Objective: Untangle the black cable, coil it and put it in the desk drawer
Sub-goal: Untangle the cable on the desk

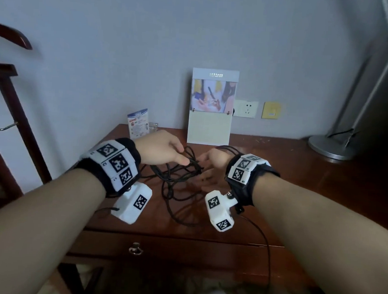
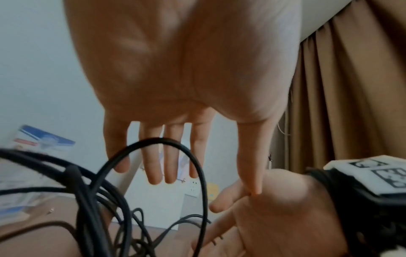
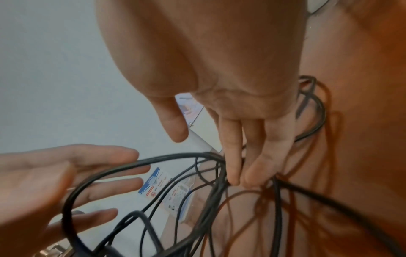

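The left hand [image 2: 182, 73] fills the left wrist view, palm out and fingers straight and slightly apart behind a loop of the thin black tangled cable [image 1: 178, 175]. The cable lies in a loose heap on the dark reddish wooden desk [image 1: 299, 179], between both hands. The right hand [image 3: 219, 69] has fingers extended, their tips among the strands; whether they pinch one I cannot tell. Below the desktop, the closed wooden drawer with a metal ring pull [image 1: 136, 248] faces the person. A tall white photo stand [image 1: 212, 107] leans against the wall behind.
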